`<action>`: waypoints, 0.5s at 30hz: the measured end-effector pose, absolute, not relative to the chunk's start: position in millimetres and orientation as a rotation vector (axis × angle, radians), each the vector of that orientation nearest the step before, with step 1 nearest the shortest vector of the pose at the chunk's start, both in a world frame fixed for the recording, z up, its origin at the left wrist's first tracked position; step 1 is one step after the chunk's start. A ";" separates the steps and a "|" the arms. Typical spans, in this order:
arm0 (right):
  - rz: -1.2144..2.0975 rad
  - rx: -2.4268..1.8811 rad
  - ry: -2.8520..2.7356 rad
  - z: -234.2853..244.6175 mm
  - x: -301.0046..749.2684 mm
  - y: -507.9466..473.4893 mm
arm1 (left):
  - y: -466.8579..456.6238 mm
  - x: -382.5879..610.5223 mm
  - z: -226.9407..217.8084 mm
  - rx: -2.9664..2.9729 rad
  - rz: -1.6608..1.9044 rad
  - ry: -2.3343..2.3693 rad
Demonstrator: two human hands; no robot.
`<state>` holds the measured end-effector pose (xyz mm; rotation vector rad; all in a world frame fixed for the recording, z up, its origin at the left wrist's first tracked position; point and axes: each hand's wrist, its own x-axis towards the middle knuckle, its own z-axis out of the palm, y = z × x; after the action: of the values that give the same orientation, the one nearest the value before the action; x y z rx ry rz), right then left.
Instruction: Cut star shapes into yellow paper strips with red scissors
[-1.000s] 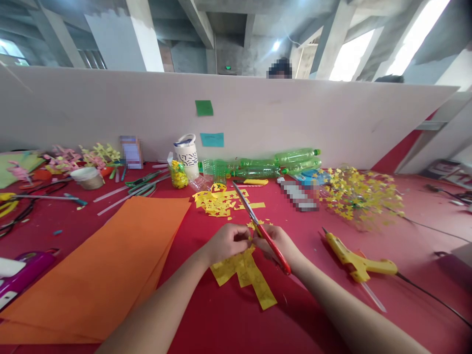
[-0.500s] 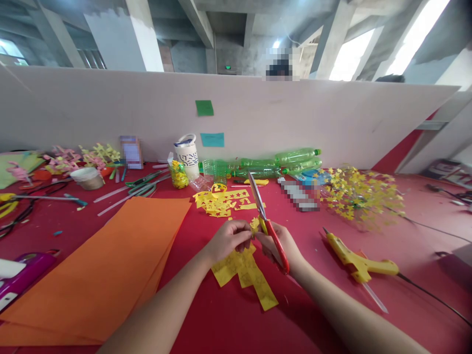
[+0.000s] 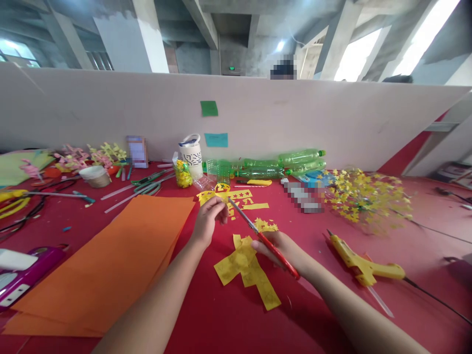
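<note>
My right hand (image 3: 282, 248) is closed round a pair of red-handled scissors (image 3: 254, 227), whose blades look closed and point up and to the left. My left hand (image 3: 210, 219) is in front of the cut-out yellow paper scraps (image 3: 241, 193), its fingers curled together; what they hold, if anything, I cannot make out. Small yellow paper stars (image 3: 266, 225) lie in a pile just beyond my right hand. Between my forearms, several uncut yellow paper strips (image 3: 241, 263) overlap on the red table, with faint drawn outlines on them.
Orange sheets (image 3: 121, 250) lie at the left beside a purple power strip (image 3: 33, 270). A yellow glue gun (image 3: 359, 260) rests at the right, below a bunch of yellow stars on stems (image 3: 365, 196). Green plastic bottles (image 3: 263, 167) and a white cup (image 3: 191, 153) stand along the partition.
My left hand has moved away from my right, up and to the left toward the yellow scraps. The scissors have tilted further left, and the star pile now shows.
</note>
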<state>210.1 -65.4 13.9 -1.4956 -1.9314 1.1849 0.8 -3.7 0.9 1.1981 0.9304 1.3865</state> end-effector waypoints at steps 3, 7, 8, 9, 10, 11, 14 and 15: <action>1.202 -1.520 -1.964 17.1 210.5 -66.1 | -2.1 -0.8 0.0 1.202 1.414 0.931; 1.289 -1.520 -1.930 18.3 210.6 -66.4 | -1.5 -2.4 0.3 1.238 1.385 0.927; 1.323 -1.531 -1.905 18.0 210.4 -66.5 | -1.4 -3.0 0.4 1.243 1.378 0.924; 1.361 -1.543 -1.877 17.7 210.0 -66.5 | -1.2 -3.6 0.5 1.247 1.372 0.921; 1.396 -1.552 -1.848 17.6 209.4 -66.7 | -1.1 -4.2 0.5 1.250 1.370 0.920; 1.420 -1.555 -1.824 17.9 208.8 -67.1 | -1.0 -4.7 0.5 1.253 1.368 0.919; 1.444 -1.539 -1.782 20.5 206.8 -68.4 | -0.7 -5.4 0.4 1.259 1.365 0.917; 1.448 -1.537 -1.773 21.6 206.3 -68.9 | -0.7 -5.4 0.4 1.261 1.365 0.917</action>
<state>206.3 -68.9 21.6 -1.5370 -1.7729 1.4480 -5.4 -0.7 0.4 1.2610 0.9169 1.3648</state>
